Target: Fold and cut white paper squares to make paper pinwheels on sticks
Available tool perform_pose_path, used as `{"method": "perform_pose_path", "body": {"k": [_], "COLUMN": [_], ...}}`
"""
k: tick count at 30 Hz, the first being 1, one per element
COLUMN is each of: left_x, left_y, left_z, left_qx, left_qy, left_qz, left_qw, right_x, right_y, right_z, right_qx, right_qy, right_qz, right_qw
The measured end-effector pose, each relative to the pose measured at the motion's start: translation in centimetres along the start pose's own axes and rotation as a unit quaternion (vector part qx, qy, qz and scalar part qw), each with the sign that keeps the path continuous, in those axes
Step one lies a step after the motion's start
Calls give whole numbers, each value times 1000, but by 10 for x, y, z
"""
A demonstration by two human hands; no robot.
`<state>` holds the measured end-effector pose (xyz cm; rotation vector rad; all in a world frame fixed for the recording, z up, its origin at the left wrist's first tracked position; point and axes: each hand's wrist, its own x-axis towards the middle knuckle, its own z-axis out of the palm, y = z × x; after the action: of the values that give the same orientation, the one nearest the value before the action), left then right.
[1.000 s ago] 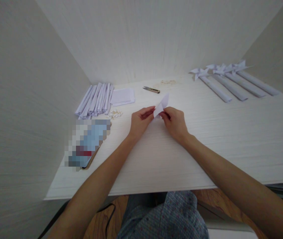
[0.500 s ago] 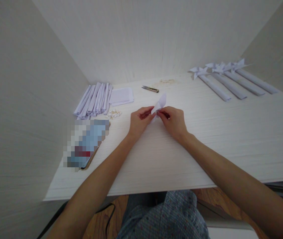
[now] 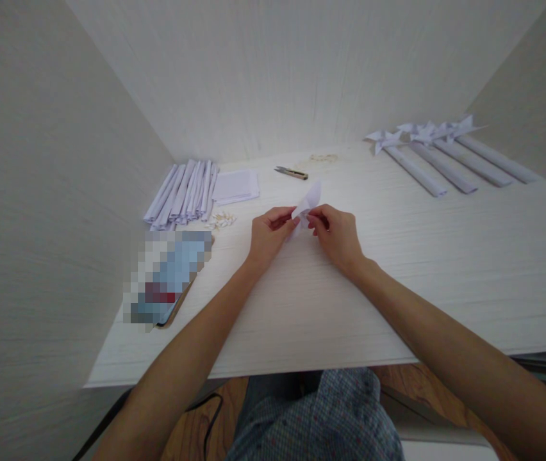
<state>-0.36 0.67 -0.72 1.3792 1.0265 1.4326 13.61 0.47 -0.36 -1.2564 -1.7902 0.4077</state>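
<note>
- Left hand (image 3: 268,235) and right hand (image 3: 338,235) both pinch one small folded white paper piece (image 3: 307,202), thumb and fingertips closed on its lower end. The piece sits between the hands, raised a little off the tabletop (image 3: 398,275), near the middle and closer to the far edge than to the near one. Its upper tip points up and away.
- Risk, judged: the grip is on a narrow end only. If either pinch slackens, the piece could spring open or slip down to the tabletop.
- Risk, judged: the two hands pull close together on thin paper. Uneven force could tear it or set a crooked crease.
- Risk, judged: the small pale bits (image 3: 221,220) lie just left of the left hand. A sideways sweep of that wrist could scatter them.
- Risk, judged: the phone (image 3: 170,276) lies near the left forearm toward the near-left corner, its screen blurred. A drawn-back elbow could nudge it.
- Count: one held paper piece.
- Count: one bundle of folded paper strips (image 3: 184,193) at the far-left corner. The strips overlap, so an exact number cannot be told.
- Count: one small stack of flat white sheets (image 3: 236,186) just right of that bundle.
- Count: one small cutter (image 3: 291,172) near the far edge.
- Count: four paper pinwheels on rolled stems (image 3: 439,160) toward the far-right corner, lying side by side.
- Count: a faint second scatter of pale bits (image 3: 323,157) at the far edge, too small to count.
</note>
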Motion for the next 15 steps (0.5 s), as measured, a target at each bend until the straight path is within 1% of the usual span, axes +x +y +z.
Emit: {"method": "perform_pose_path", "body": {"k": [5, 9, 15], "left_x": [-1, -1, 0], "left_y": [1, 1, -1], "left_z": [0, 0, -1], "left_qx": [4, 1, -12], "left_qy": [-19, -24, -11], "left_qz": [5, -5, -9], "left_qw": [1000, 1000, 1000], "right_x": [1, 0, 0], "right_y": [-3, -3, -2], "right_z": [-2, -2, -1], "right_qx": [-30, -47, -25], "right_qy": [-4, 2, 10], "right_qz": [3, 1, -2], "right_qw": [1000, 999, 1000]}}
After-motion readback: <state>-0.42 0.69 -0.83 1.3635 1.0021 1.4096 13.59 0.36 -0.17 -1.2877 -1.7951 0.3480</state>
